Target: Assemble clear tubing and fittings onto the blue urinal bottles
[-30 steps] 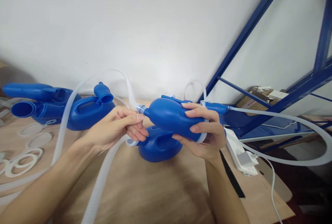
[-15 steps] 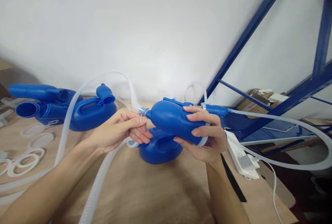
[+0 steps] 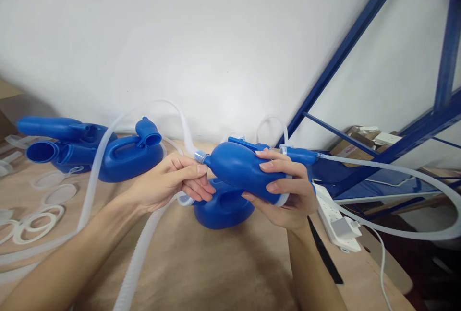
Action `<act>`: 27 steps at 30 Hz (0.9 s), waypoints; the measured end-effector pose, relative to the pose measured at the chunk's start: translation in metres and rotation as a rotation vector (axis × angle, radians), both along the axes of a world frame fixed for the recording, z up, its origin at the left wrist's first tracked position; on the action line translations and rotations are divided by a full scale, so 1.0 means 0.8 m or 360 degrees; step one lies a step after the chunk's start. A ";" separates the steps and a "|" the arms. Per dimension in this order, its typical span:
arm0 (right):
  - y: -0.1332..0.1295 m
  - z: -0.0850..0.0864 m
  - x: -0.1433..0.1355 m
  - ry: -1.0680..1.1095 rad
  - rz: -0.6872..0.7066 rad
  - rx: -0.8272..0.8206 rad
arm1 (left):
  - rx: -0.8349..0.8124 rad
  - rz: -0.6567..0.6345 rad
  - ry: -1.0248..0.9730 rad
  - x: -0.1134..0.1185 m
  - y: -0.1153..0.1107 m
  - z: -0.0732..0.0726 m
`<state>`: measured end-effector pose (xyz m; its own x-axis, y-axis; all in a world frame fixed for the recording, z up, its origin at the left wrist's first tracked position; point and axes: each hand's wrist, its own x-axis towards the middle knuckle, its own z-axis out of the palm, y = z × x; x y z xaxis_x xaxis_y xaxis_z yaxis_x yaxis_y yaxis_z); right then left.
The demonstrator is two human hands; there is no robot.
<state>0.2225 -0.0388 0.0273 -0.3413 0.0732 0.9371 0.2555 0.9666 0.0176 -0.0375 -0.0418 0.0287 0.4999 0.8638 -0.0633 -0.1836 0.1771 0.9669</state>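
Observation:
My right hand is wrapped round a blue plastic urinal bottle, held tilted above the table with its white cap toward my palm. A clear hose meets the bottle's narrow spout at a shiny hose clamp. Thumb and forefinger of my left hand pinch at the clamp's lower side; the exact part between them is hidden. The other left fingers are loosely curled. Below the held bottle, a second blue urinal bottle lies on the table, partly covered by my hands.
More blue bottles stand at the left, near white rings and clear lids. A ribbed hose crosses the table. At right are a power strip, a looped hose and a blue metal rack.
The view has shifted slightly. Both hands keep their hold on the bottle and clamp; the left fingers have changed position only a little.

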 end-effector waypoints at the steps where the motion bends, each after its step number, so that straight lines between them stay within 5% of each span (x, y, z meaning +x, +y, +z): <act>1: 0.000 0.000 0.001 0.0007 -0.0002 0.0003 | 0.0009 0.0002 0.0003 0.000 0.000 0.000; 16: 0.002 -0.004 0.004 0.0040 0.0037 -0.0002 | 0.0059 -0.0038 0.0103 -0.007 0.007 -0.004; 20: 0.004 -0.006 0.001 0.0064 0.0076 -0.0092 | 0.0473 0.0047 0.0484 -0.013 0.003 -0.001; 25: 0.008 -0.018 -0.005 0.0146 0.0006 -0.0318 | 0.1330 0.0815 0.1070 -0.020 -0.007 0.004; 27: 0.008 -0.022 -0.008 0.0185 -0.0062 -0.0361 | 0.1584 0.0831 0.1215 -0.025 -0.005 0.003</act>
<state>0.2160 -0.0321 0.0095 -0.2254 0.2971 0.9279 0.2801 0.9319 -0.2304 -0.0576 -0.0459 0.0310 0.2245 0.7818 0.5817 0.6204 -0.5750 0.5334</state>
